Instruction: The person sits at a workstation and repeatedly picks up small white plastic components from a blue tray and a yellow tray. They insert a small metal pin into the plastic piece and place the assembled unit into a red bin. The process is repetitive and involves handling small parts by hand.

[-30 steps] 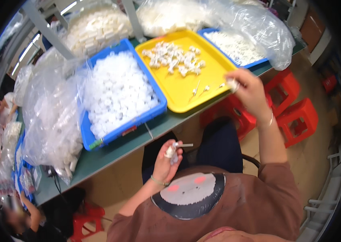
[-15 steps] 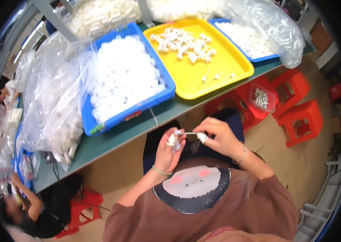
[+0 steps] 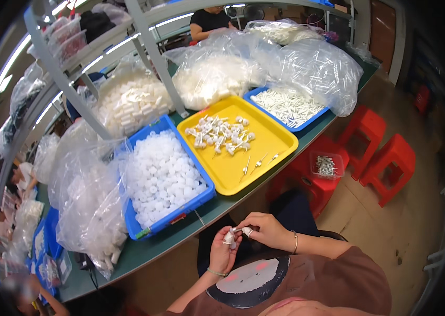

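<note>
My left hand (image 3: 223, 253) is held low in front of my chest, palm up, its fingers closed round a small translucent white plastic piece (image 3: 232, 244). White covers wrap the thumb tips of both hands. My right hand (image 3: 269, 230) meets it from the right, thumb and forefinger pinched on a thin rod (image 3: 239, 229), whose short visible length points into the left hand's piece. The fingers hide how far the rod sits in it. Beyond my hands, on the green table (image 3: 172, 243), a blue tray (image 3: 213, 190) holds many white plastic caps.
A yellow tray (image 3: 272, 138) holds white-headed pins; a smaller blue tray (image 3: 314, 122) holds thin white rods. Clear bags (image 3: 83, 195) of white parts crowd the table. Red stools (image 3: 388, 168) stand at right, one bearing a clear tub (image 3: 329, 164). Another person's arm (image 3: 48, 300) shows lower left.
My view has tilted up, so the table and hands sit lower in the picture. My hands have come closer together, and less of the rod shows between them.
</note>
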`<state>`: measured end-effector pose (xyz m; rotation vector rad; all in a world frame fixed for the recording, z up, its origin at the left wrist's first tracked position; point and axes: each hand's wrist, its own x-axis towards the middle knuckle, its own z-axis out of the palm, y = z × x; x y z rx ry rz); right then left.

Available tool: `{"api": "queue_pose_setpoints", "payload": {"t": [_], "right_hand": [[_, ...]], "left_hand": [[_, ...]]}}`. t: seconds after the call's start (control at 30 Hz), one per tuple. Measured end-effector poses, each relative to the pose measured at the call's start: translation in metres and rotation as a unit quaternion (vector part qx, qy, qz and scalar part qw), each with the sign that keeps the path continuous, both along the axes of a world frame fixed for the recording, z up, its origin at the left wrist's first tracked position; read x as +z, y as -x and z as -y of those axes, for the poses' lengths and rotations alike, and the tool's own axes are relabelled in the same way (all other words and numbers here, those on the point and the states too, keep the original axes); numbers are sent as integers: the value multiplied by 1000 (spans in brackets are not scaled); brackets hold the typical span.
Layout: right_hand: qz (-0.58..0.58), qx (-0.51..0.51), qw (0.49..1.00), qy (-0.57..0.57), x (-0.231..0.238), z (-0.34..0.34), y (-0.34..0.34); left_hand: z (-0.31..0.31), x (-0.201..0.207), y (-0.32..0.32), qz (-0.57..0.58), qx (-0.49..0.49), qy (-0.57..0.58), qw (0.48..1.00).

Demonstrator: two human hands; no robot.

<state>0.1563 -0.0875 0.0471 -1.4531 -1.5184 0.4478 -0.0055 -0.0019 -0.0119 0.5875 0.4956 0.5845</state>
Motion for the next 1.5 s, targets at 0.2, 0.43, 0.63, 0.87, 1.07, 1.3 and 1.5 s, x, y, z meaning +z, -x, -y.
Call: {"api": "queue_pose_setpoints", "payload": {"t": [0.2,0.43,0.63,0.87,1.07,1.3,1.5], "right_hand": [[223,1,960,-169,-3,1,1],[69,-11,990,-124,-4,3,1],[201,-13,969,-146,-8,5,-5],[-134,-69,988,-44,-6,16,3],[160,-14,960,-230,-7,13,-7],[-99,-41,992,-71,-6,22,-8],[-79,-56,993,-69,12,21,-20]], "left_hand": [[-2,-2,4,41,-13,87,995],[1,9,-4,-19,-15,-37,999],[-3,8,-7,-20,-22,-25,999],[2,13,-14,-23,-4,-12,1000],[-2,6,-12,11,-12,-21,1000],[0,6,-15,-33,-22,-50,998],[6,11,-13,-4,-67,-62,996]]}}
